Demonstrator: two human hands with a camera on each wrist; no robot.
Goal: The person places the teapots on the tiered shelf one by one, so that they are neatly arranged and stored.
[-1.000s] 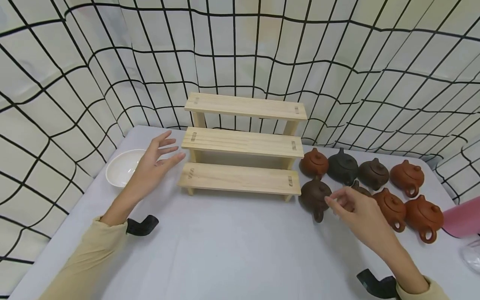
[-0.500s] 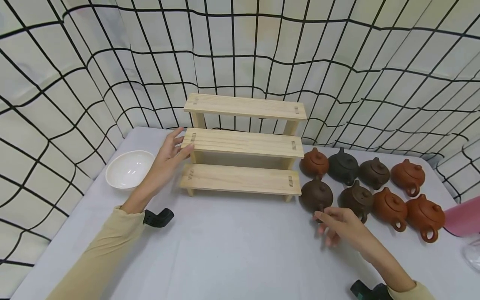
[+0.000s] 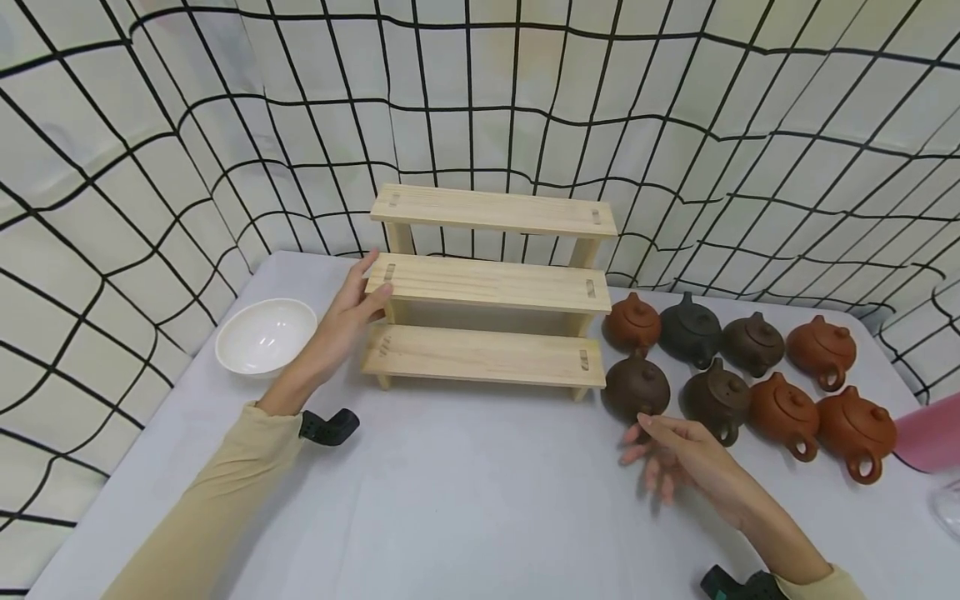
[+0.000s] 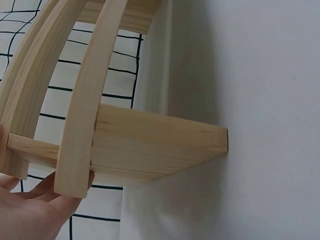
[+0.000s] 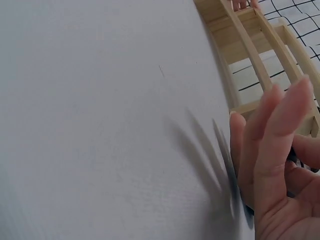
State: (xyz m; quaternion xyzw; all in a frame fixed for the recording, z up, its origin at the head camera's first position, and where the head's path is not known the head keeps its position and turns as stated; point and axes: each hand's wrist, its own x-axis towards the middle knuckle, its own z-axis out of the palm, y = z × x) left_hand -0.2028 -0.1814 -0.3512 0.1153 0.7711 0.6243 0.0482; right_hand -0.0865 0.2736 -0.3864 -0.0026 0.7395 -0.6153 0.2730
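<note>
Teapot in brown point(image 3: 636, 388) stands upright on the desk point(image 3: 480, 492), just right of the rack point(image 3: 491, 281), at the left end of the near row. The right hand point(image 3: 690, 457) is at its near side, thumb and forefinger apparently pinching the handle, which they mostly hide; the other fingers are spread. The left hand point(image 3: 341, 321) grips the left end of the rack's middle board.

The teapot looks like clay: stiff, probably modest in weight, and liable to chip against the red teapot point(image 3: 632, 323) on its far side or the dark teapot point(image 3: 718, 400) on its right. Its lid point(image 3: 643, 375) may be loose, so a level carry seems wise. The handle suits a firm pinch, with fingers under the belly for support; the rounded body could slip, and the spout is likely the weakest part to hold.
</note>
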